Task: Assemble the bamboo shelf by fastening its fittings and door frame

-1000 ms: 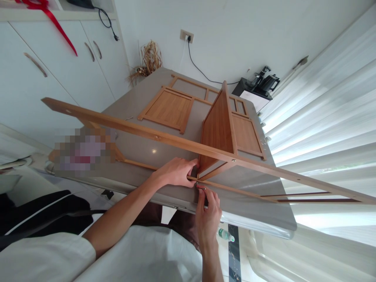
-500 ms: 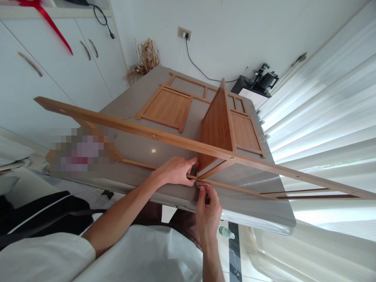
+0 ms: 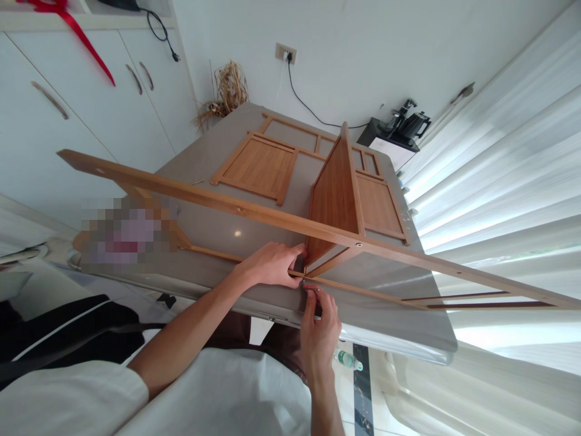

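My left hand (image 3: 271,265) is closed round the lower rail (image 3: 216,252) of a wooden frame, where an upright wooden panel (image 3: 334,194) meets it. Just to the right, my right hand (image 3: 321,321) pinches a small thin metal hex key (image 3: 311,288) between thumb and fingertips. The key's tip is at the rail's near side, close to my left fingers; the fastener there is too small to make out. The frame's long upper rail (image 3: 272,215) runs across above both hands, with a bolt head (image 3: 359,244) showing beside the panel.
The grey table (image 3: 390,266) carries another wooden frame with a flat panel (image 3: 256,166) and a second panel (image 3: 381,203) farther back. Small hardware lies near the right edge. White cabinets (image 3: 91,103) stand left, curtains (image 3: 499,181) hang right. A plastic bottle (image 3: 348,360) is below the table.
My right hand has shifted slightly left, and the hex key in its fingers has turned a little. My left hand and the wooden frame stay in place.
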### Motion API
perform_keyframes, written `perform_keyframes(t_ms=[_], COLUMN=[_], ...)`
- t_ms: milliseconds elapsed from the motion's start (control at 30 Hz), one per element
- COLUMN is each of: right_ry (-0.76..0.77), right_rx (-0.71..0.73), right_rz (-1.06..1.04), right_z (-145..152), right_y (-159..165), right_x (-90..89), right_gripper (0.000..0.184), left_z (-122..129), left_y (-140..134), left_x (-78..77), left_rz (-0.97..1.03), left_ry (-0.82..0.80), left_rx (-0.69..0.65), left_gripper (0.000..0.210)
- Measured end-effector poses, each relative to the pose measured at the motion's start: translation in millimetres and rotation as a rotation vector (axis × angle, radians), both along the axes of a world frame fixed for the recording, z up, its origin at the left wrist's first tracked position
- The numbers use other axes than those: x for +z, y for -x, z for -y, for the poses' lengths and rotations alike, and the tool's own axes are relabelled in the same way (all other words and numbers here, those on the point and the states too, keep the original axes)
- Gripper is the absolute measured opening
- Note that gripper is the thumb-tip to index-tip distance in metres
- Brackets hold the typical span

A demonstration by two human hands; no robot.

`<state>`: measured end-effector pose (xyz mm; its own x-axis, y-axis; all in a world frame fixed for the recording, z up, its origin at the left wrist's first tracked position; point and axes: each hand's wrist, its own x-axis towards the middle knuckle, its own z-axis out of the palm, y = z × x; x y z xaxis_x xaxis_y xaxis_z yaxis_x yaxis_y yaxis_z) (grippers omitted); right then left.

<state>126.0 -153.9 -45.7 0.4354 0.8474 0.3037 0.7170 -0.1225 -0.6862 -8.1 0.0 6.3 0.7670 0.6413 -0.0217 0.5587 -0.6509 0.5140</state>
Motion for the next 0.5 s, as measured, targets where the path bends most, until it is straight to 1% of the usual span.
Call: perform_keyframes(t_ms=[167,267,333,400,500], right_ry=[-0.037,-0.063,-0.076,-0.078,-0.051], right_rx=[0.04,0.073,0.084,0.091,0.093], right_rz=[0.078,0.216,0.326,0.394,0.388], right_z=[0,-1,-2,-2,-3], right_y=[3,5,7,9,9], right_x=[-1.2,-0.3,2.1,5.7,11.0], right_gripper=[0.026,0.026,0.025,0.025,0.026], left_z=[0,0,0,0,0], left_y=[0,0,0,0,0], left_x=[0.4,-0.2,-0.4,-0.3,0.1], left_rz=[-0.007,-0.003,-0.006,-0.006,0.006], left_ry=[0.002,0.003,0.01,0.016,0.01], left_rx=[0.005,0.006,0.003,0.001,0.001], left_gripper=[0.042,0.042,0.042,0.041,0.041])
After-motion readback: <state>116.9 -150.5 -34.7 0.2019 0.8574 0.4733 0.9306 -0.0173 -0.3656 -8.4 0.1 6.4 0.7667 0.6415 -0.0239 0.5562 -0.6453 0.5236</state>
